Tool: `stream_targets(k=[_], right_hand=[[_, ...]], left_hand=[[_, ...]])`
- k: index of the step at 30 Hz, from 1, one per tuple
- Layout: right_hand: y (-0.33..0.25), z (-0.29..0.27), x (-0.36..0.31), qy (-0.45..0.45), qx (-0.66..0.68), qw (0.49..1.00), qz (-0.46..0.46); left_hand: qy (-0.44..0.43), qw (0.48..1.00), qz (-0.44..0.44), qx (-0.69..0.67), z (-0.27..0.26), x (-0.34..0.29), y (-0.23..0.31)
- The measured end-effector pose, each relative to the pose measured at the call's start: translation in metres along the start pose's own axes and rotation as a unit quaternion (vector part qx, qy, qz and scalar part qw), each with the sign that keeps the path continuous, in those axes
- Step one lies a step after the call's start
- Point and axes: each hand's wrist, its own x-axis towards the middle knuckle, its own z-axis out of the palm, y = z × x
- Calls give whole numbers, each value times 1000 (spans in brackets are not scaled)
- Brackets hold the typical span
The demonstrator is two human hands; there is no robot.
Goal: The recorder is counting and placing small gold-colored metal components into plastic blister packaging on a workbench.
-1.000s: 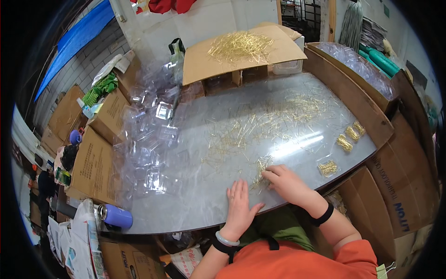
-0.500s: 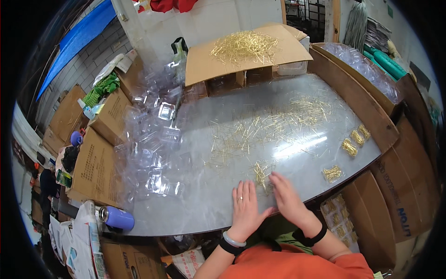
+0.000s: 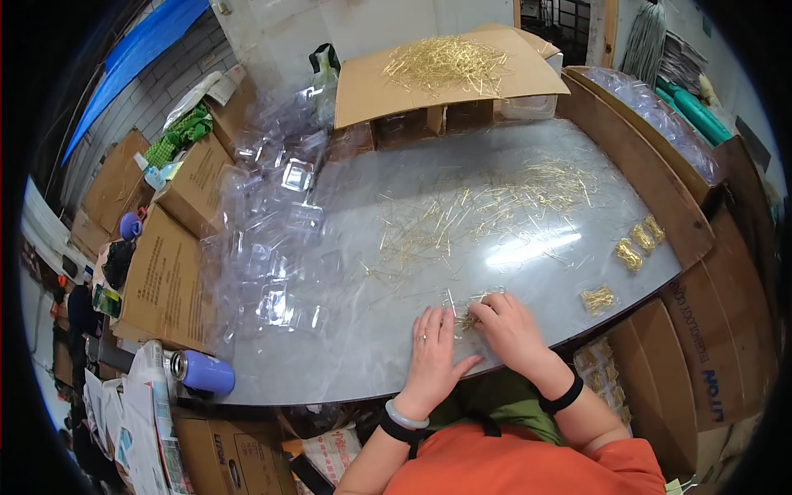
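Observation:
My left hand lies flat near the front edge of the grey tabletop, fingers stretched out and thumb spread, its fingertips beside a small pile of gold wire hooks. From the other side my right hand curls its fingers down onto that pile and closes on some of the hooks; the fingertips are partly hidden. Beyond both hands, many loose gold hooks are scattered over the table. A clear plastic tray filled with hooks stands to the right.
More filled trays sit at the right edge. Clear empty plastic boxes are heaped at left. A hook heap rests on a raised cardboard sheet at the back. Near the front left corner is a purple bottle. Cardboard boxes stand left.
My right hand has gone from stretched fingers beside the hook pile to curled fingers on it. My left hand stays flat, shifted slightly. The whole view has tilted a little.

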Motion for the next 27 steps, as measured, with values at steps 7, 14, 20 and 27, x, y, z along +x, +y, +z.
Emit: stream_targets(k=[7,14,20,27], right_hand=[[30,-11,-22,108,70,991,38],[17,-13,-29,-9,-62,998,-1],[11,-11,1,-61,53,987,-137],[24,-10,2,-141,120,973,-139]], left_hand=[[-24,999,-29,-4,-5,-2,4],[-18,999,-14,26,6,1,2],[-47,997,-5,-53,-2,0,-13],[-79,996,-17,49,-18,-3,-8]])
